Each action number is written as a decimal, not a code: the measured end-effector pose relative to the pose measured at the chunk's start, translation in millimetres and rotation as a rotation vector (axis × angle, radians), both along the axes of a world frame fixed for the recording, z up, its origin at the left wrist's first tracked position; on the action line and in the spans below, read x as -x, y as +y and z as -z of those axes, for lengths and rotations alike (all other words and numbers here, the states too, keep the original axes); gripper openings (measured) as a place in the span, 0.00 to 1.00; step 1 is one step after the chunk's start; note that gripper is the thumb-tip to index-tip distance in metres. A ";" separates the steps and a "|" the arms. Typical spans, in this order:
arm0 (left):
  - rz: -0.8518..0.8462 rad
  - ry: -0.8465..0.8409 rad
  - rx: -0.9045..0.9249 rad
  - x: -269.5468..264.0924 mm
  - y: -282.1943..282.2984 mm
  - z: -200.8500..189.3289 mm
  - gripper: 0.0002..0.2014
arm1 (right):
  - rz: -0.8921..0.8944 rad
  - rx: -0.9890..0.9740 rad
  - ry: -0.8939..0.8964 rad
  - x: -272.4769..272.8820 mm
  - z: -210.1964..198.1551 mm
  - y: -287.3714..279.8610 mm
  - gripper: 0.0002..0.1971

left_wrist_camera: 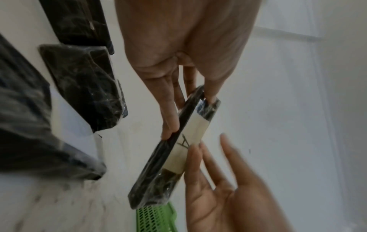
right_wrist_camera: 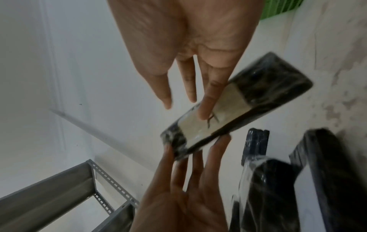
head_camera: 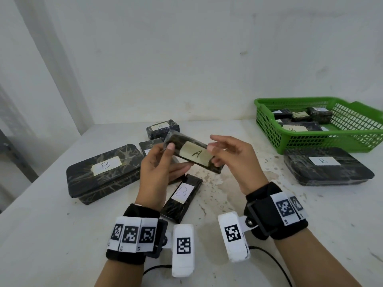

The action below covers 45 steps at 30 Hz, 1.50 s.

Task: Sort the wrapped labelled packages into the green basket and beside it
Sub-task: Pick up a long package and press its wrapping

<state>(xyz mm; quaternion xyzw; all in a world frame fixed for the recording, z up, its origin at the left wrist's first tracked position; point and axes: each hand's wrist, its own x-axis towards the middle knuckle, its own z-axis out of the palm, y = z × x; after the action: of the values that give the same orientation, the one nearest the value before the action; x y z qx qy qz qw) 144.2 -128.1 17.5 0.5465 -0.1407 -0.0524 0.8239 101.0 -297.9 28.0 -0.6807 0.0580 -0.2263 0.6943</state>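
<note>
A slim dark wrapped package labelled A (head_camera: 195, 155) (left_wrist_camera: 158, 180) (right_wrist_camera: 268, 84) hangs tilted above the table's middle. My left hand (head_camera: 165, 160) (left_wrist_camera: 186, 97) holds its left end, thumb on the top face and fingers underneath. Straight fingers of my right hand (head_camera: 217, 154) (right_wrist_camera: 190, 100) touch the label at the other end without closing round it. The green basket (head_camera: 310, 141) stands at the back right with several packages inside. A large package labelled B (head_camera: 323, 164) lies in front of the basket.
On the table's left lie a large B package (head_camera: 103, 168), a slim B package (head_camera: 182, 195), a small A package (head_camera: 162, 128) and one more (head_camera: 148, 149) partly hidden by my left hand. The wall is close behind. A grey metal rack (right_wrist_camera: 59, 180) stands beyond the table's left edge.
</note>
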 end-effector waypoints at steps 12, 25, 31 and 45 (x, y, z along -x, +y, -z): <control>0.037 0.190 0.191 -1.7 -10.1 -21.5 0.07 | 0.005 -0.074 0.087 2.8 -13.3 -35.5 0.06; 0.195 0.207 0.020 -3.8 -124.9 -47.0 0.18 | 0.255 -0.085 0.091 22.9 -45.6 -150.3 0.10; 0.235 0.215 -0.158 -21.3 -213.4 -52.1 0.18 | 0.349 -0.066 0.134 21.5 -70.1 -248.2 0.12; 0.239 0.269 -0.238 -70.8 -313.3 -5.5 0.25 | 0.620 0.258 0.548 -41.0 -83.5 -455.7 0.18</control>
<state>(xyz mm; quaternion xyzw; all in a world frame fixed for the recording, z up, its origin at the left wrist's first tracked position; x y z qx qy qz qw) 215.0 -441.3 23.0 0.6075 -0.0862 -0.2384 0.7528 142.0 -753.6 111.5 -0.7472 0.4129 -0.2404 0.4619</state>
